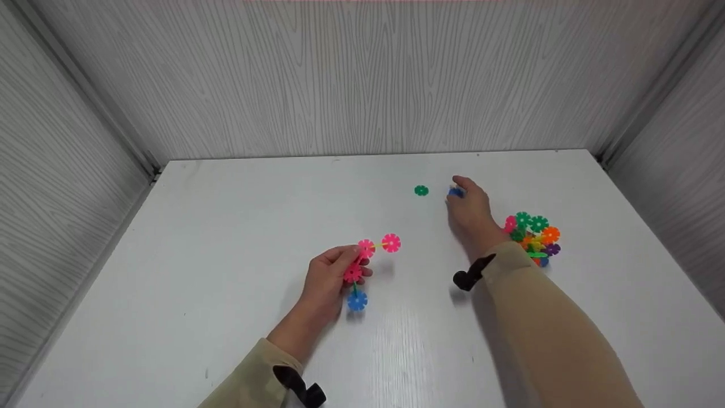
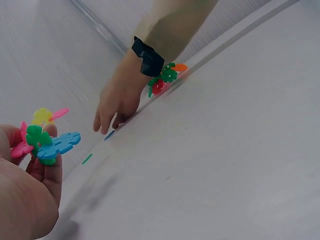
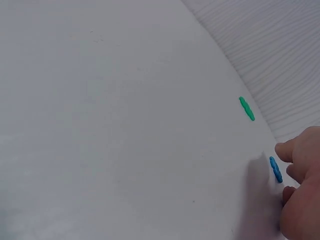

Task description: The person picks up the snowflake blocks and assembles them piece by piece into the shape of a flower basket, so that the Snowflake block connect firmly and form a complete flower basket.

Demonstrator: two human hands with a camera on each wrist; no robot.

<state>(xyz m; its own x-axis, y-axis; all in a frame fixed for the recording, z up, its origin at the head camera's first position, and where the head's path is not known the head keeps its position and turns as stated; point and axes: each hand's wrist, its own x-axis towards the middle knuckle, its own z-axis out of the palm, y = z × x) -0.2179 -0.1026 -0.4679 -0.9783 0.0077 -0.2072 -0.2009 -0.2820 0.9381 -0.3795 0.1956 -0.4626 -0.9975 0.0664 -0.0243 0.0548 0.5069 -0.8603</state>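
Note:
My left hand (image 1: 328, 277) pinches a chain of joined plastic snowflake discs between thumb and fingers. Pink discs (image 1: 391, 243) and yellow and green ones link down to a blue disc (image 1: 357, 300) at its lower end. Farther off, my right hand (image 1: 471, 212) hovers over a loose blue snowflake disc (image 3: 276, 170) that lies flat on the table. Its thumb and fingers are spread on either side of this disc, with no grip on it visible. Left of that hand lies a loose green snowflake disc (image 1: 421, 190).
A cluster of snowflake discs (image 1: 550, 234) in several colours sits right of my right forearm. The white table (image 1: 198, 238) is bounded by pale wood-grain panels (image 1: 351, 79) at the back and sides. Dark straps with small cameras (image 1: 465, 280) are on both wrists.

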